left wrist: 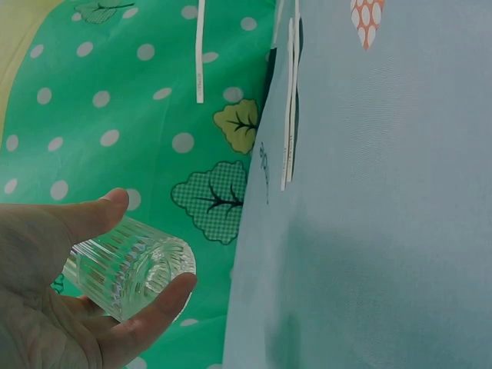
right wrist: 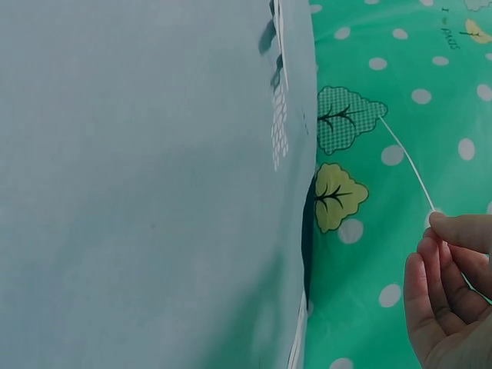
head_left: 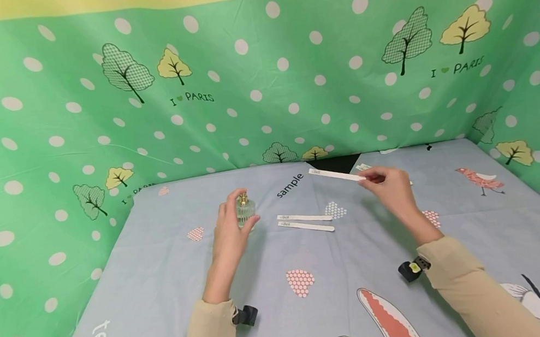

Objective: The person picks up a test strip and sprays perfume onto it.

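Observation:
In the head view my left hand [head_left: 229, 230] grips a small ribbed glass perfume bottle [head_left: 246, 210] with a gold spray top. The left wrist view shows the clear bottle [left wrist: 142, 265] between thumb and fingers, its base facing that camera. My right hand [head_left: 391, 189] pinches one end of a white paper test strip [head_left: 335, 174], which points left toward the bottle, apart from it. Seen edge-on in the right wrist view, the strip [right wrist: 410, 165] looks like a thin line. Two more white strips [head_left: 305, 225] lie on the cloth between the hands.
Behind the right hand, another white strip [head_left: 364, 167] lies partly hidden. A blue-grey printed cloth [head_left: 164, 289] covers the table. Green polka-dot fabric [head_left: 264, 108] hangs at the back and sides. Each wrist carries a small black camera [head_left: 248, 315].

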The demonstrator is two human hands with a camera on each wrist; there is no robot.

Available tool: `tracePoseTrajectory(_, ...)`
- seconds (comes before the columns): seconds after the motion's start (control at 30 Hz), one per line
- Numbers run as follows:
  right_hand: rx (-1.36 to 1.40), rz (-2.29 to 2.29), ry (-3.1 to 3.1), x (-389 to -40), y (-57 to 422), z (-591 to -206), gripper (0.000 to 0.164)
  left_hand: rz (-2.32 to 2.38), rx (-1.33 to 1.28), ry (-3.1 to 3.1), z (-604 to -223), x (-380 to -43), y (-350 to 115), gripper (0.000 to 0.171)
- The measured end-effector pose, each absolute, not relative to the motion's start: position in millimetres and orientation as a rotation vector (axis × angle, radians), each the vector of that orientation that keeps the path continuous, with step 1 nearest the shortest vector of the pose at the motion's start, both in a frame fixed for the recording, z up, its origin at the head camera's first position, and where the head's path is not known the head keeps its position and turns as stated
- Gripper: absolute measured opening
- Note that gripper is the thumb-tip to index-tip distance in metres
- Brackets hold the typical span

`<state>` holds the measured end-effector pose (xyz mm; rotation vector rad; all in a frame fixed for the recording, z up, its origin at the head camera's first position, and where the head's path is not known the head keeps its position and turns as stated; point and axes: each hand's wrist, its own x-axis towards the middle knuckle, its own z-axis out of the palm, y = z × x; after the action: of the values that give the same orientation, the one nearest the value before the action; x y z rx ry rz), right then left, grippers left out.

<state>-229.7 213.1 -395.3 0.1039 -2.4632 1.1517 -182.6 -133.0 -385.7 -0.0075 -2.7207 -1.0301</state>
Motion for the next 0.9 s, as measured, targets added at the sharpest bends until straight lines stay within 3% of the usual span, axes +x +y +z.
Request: tracePoseTrajectory(0.9,-0.037,1.114,-2.537,-232.4,248.1,-404.2,0.022,-1.045,-0.002,-2.73,-384.3,-182.3,-134.1,0.066)
